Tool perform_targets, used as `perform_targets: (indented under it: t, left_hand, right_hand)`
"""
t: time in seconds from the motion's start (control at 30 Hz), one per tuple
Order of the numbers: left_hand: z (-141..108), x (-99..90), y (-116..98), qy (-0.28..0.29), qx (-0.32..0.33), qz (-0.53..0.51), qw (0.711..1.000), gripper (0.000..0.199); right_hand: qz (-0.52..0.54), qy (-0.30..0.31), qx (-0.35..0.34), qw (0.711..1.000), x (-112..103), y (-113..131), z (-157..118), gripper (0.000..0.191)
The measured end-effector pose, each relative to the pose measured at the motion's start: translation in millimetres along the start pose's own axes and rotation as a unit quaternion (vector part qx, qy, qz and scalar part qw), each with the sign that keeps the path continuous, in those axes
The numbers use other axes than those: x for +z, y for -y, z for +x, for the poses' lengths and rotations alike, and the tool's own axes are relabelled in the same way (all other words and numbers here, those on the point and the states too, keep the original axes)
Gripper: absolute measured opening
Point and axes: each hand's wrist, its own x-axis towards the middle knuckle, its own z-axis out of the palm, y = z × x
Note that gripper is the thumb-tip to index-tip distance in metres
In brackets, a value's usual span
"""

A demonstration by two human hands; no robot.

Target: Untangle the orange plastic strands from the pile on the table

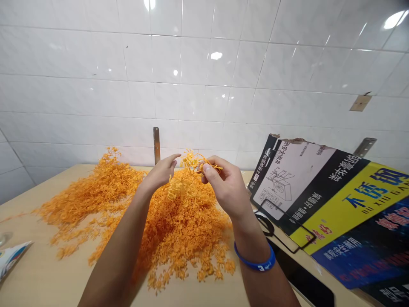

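Over a heap of orange plastic flower sprigs (188, 226), my right hand (225, 183) pinches a yellow-orange sprig (191, 161) between thumb and fingers. Its thin stems stick out past the fingertips on both sides. Just left of that sprig is my left hand (161, 172), with thumb and forefinger stretched out and apart; its other fingers are largely hidden. A paler yellow flower cluster (175, 187) shows right beneath the left hand, and I cannot tell whether it touches the hidden fingers. A blue wristband (255, 258) circles my right wrist.
Another orange sprig pile (96, 183) spreads over the left side of the table (41, 273). At right, a large printed cardboard box (322, 192) leans beside a black phone-like slab (303, 273) and a black wire frame (287, 245). A colourful packet (12, 258) lies far left. A tiled wall (198, 102) stands behind.
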Motion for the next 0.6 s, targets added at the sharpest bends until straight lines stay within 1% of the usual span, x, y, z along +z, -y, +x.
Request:
perform_targets:
  t: [0.03,0.1,0.17,0.2,0.23,0.27,0.33,0.4,0.43,0.5,0.6]
  left_hand:
    - [0.3,-0.1,-8.8,0.000,-0.011,-0.025,1.000,0.035]
    - [-2.1,-2.0,-28.8,0.016,-0.031,-0.114,0.993,0.050]
    - [-8.8,-5.8,-49.2,0.069,-0.027,-0.208,0.975,0.070]
    - [-13.3,-7.8,-58.5,0.106,-0.012,-0.234,0.966,0.077]
    - [-18.0,-9.6,-66.4,0.141,0.005,-0.241,0.960,0.080]
    - [-22.4,-10.9,-72.9,0.164,0.020,-0.231,0.959,0.077]
    - [-28.9,-11.7,-81.2,0.174,0.040,-0.189,0.966,0.062]
    - [-31.1,-10.6,-84.6,0.158,0.055,-0.150,0.974,0.044]
    - [-31.0,-9.8,-85.3,0.150,0.062,-0.138,0.977,0.038]
    - [-29.6,-8.4,-86.1,0.138,0.072,-0.115,0.981,0.033]
    - [-28.1,-7.8,-87.2,0.114,0.073,-0.089,0.987,0.030]
  right_hand:
    - [-0.002,0.002,-0.003,1.000,0.2,-0.9,0.0,0.020]
    - [-0.009,0.004,-0.008,1.000,0.8,-2.2,0.3,0.019]
    - [-0.016,0.005,-0.015,1.000,2.0,-2.9,0.7,0.018]
    - [-0.017,0.006,-0.020,1.000,2.9,-3.0,0.9,0.017]
    - [-0.013,0.009,-0.026,1.000,3.9,-3.0,1.1,0.015]
    - [-0.008,0.014,-0.035,0.999,5.0,-3.1,1.0,0.013]
    - [0.002,0.025,-0.053,0.998,7.3,-3.5,0.6,0.012]
    - [0.006,0.027,-0.062,0.998,9.3,-4.5,0.3,0.012]
    - [0.004,0.026,-0.062,0.998,10.0,-5.2,0.3,0.012]
    - [0.001,0.025,-0.057,0.998,10.7,-6.7,1.2,0.011]
    - [0.010,0.038,-0.051,0.998,10.1,-8.4,4.0,0.011]
